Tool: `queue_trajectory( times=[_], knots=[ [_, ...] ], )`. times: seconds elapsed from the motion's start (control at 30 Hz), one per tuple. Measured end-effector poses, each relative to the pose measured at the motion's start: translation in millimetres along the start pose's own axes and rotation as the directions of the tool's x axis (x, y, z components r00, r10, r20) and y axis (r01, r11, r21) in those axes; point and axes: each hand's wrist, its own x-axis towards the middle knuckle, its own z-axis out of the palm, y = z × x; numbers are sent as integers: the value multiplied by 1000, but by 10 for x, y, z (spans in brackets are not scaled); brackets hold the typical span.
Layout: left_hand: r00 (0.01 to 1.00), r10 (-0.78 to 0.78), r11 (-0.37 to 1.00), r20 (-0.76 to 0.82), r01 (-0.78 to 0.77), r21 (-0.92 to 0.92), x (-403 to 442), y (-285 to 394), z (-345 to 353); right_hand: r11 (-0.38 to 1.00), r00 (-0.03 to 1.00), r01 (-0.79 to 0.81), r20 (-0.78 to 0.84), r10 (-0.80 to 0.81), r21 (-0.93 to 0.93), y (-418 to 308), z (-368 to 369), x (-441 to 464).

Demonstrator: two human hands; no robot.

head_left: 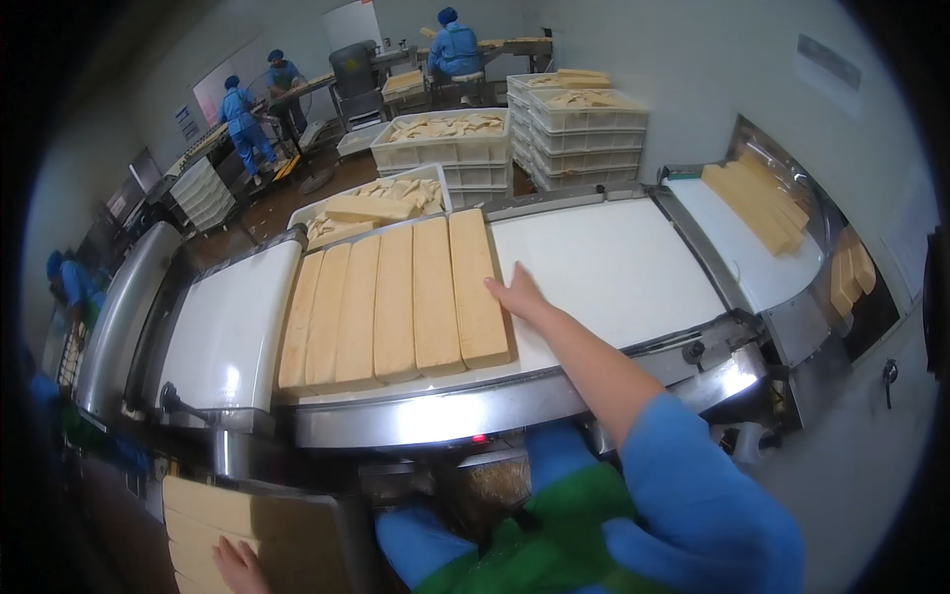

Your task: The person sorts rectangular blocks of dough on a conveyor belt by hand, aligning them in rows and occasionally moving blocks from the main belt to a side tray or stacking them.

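Observation:
A row of long pale-yellow loaves [394, 302] lies side by side across the white conveyor belt [614, 262]. Against the right side of the end loaf [479, 292] rests my right hand [518, 295], open with the thumb apart; it grasps nothing. Down at the lower left, my left hand [240, 568] lies on more long loaves [203, 510] in a tray, its visible fingers stretched out. The frame's bottom edge cuts off part of that hand.
Behind the belt stand crates [445, 158] of pale pieces and a stack of white crates [584, 148]. More loaves [762, 203] lie at the wall opening on the right. A metal-framed belt section [228, 327] is at left. Several people in blue work farther back.

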Motion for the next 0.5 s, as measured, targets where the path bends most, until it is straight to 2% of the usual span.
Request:
queue_trajectory(
  times=[0.03,0.13,0.23,0.37,0.43,0.47,0.5],
  knots=[
    [1000,0,1000,12,0,9,7,-22,5,969,975,-136,200,94,207,72,48,78],
    [999,40,999,35,-40,5,-101,345,-313,970,983,-131,153,100,207,94,263,120],
    [997,72,997,24,-72,-5,-135,471,-402,977,980,-89,194,51,194,-34,145,34],
    [996,84,996,33,-84,-5,-132,407,-380,968,973,-15,218,71,-250,-59,-359,83],
    [996,63,998,59,-62,-15,-128,414,-397,966,989,46,-123,-79,-254,159,-865,114],
    [996,49,999,74,-48,-21,-141,418,-393,981,961,-19,-273,-35,-194,333,-1225,165],
    [997,49,998,65,-47,-33,-152,401,-370,963,890,-40,-448,-88,-268,366,-1669,115]
  ],
)
